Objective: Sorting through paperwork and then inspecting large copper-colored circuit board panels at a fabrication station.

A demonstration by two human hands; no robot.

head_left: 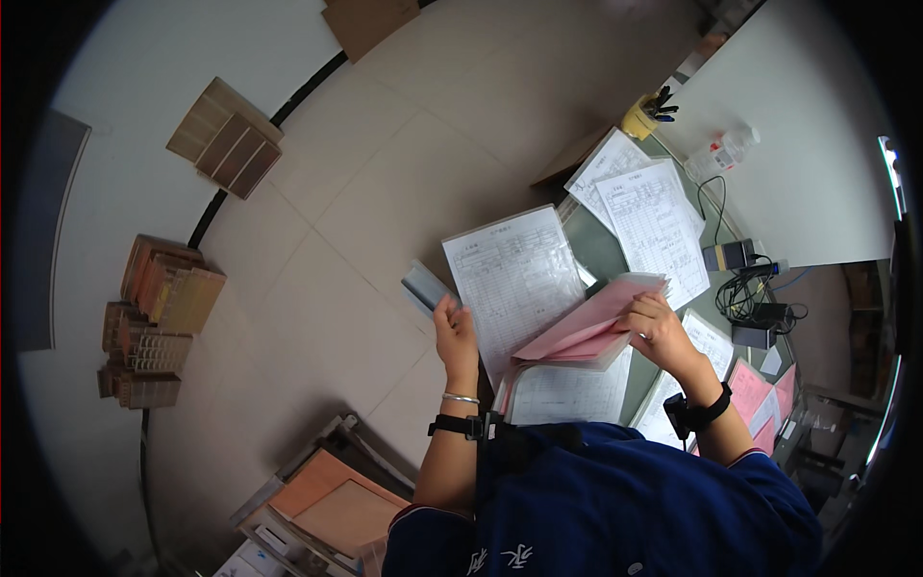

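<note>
Navy shirt (625, 510) nearest; pink sheets (582, 322) pinched in the right hand (658, 330) above the green surface (593, 247).
Likely light, floppy, easily creased, best held by the edge; left hand (456, 338) grips a grey flat piece (426, 287) beside a printed form (514, 274).

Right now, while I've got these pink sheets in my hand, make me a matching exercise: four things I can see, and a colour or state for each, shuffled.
Things:
1. Pink sheets
2. Pen cup
3. Bottle
4. Bracelet

Colours or states:
A. Silver
B. Yellow
C. Held in the right hand
D. See-through

Right pairs: 1-C, 2-B, 3-D, 4-A.
</note>
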